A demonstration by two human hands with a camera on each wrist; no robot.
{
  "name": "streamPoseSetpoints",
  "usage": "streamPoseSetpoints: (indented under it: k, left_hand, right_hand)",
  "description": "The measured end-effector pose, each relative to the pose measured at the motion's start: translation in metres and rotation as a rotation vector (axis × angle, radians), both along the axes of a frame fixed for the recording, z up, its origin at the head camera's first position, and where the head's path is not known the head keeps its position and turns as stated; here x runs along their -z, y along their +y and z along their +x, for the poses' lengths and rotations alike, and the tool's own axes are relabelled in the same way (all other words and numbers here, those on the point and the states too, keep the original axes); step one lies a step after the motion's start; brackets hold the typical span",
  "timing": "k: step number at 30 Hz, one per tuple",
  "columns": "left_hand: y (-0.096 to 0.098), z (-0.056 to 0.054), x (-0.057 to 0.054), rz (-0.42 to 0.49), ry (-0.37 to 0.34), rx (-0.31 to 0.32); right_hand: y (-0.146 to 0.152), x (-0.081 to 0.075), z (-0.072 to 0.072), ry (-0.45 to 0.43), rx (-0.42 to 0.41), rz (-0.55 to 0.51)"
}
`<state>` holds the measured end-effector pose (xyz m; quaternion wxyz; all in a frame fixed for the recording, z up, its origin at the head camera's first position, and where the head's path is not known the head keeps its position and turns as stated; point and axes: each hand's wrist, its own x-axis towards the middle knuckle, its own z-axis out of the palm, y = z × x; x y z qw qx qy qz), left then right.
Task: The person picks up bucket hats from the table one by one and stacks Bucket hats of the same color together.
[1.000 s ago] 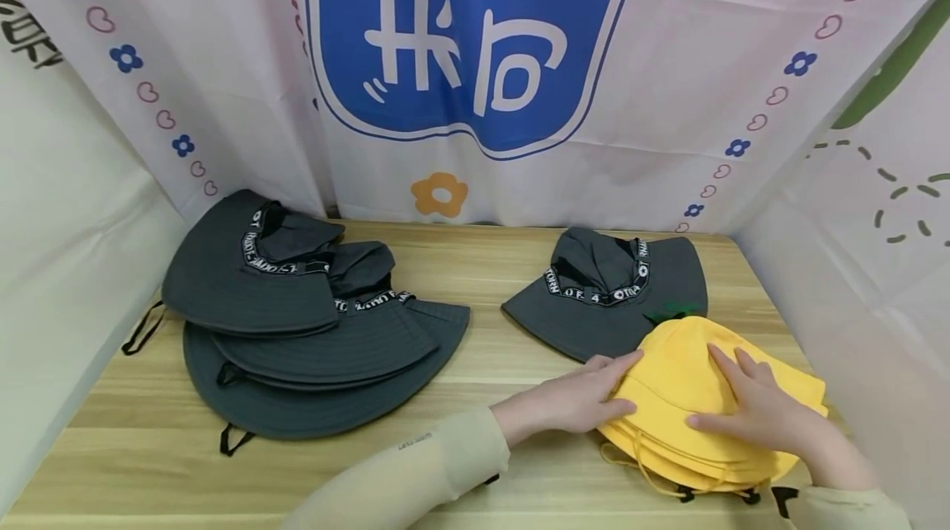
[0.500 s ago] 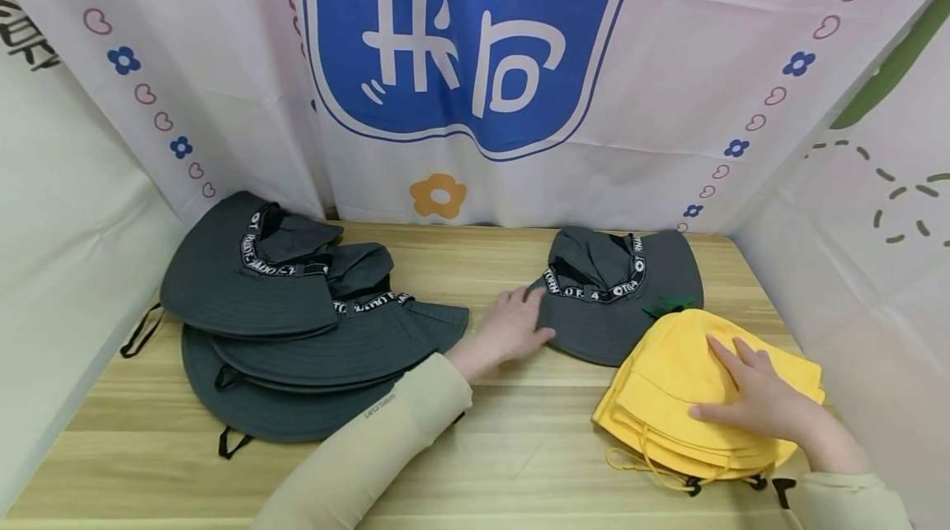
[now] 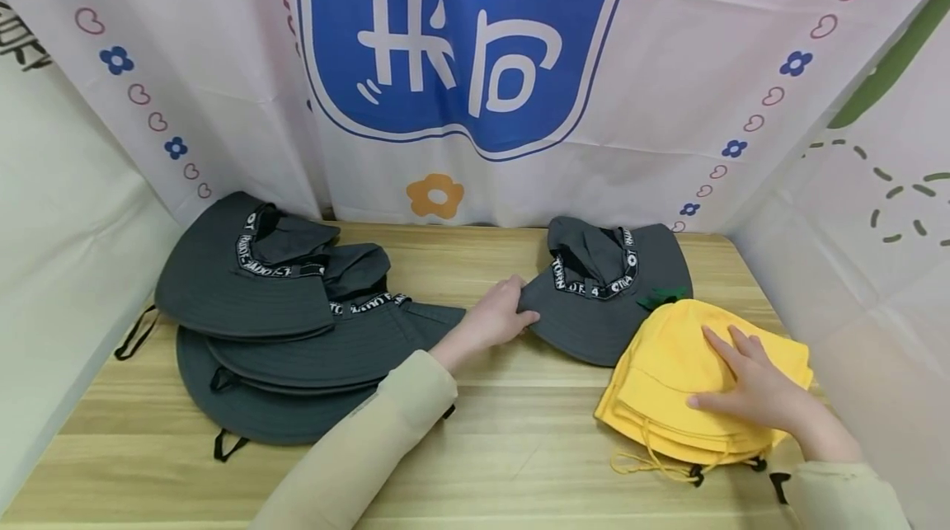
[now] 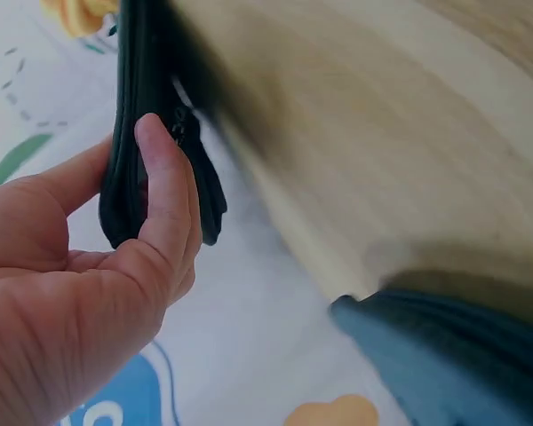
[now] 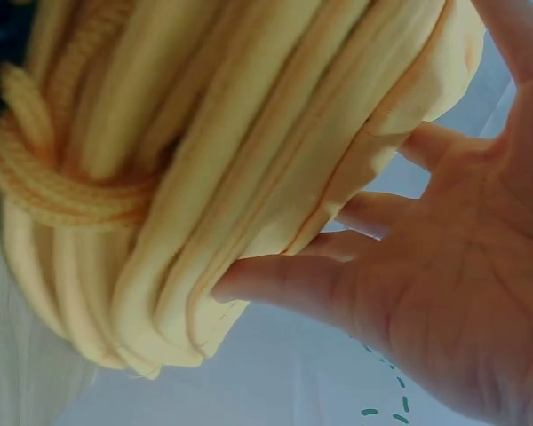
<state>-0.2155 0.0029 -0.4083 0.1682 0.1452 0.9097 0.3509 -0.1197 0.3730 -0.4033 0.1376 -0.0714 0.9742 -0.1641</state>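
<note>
Tabletop [image 3: 534, 431] separates hands: left hand [image 3: 491, 316] pinches edge of grey hat [image 3: 586, 317]; right hand [image 3: 764, 390] spreads over yellow hats [image 3: 664, 398].

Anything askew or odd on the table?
Mildly: the dark grey bucket hats on the left are stacked askew, brims staggered rather than aligned. A similar lone hat, brim pinched by the left hand, sits apart beside the yellow hats. No spill or damage shows.

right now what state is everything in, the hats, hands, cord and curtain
dark hat at right, creased, pinched at its edge
dark hats at left, piled, overlapping
yellow hats, stacked together
yellow cord, looped, loose
left hand, pinching the dark hat at right
right hand, fingers spread, touching the yellow hats
curtain, hanging, creased
</note>
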Motion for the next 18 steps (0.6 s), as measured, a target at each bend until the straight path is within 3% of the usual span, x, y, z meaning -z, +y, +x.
streamPoseSetpoints:
  k: [6,11,18]
  left_hand:
    - [-0.019,0.009,-0.017,0.111,0.036,0.025]
    - [-0.047,0.012,-0.034,0.182,0.072,-0.027]
    - [-0.09,0.013,-0.039,0.175,0.065,-0.022]
  right_hand:
    - [0.004,0.005,-0.008,0.04,-0.003,-0.028]
    - [0.005,0.007,-0.014,0.094,0.019,-0.038]
    - [0.009,0.01,-0.019,0.098,0.05,-0.019]
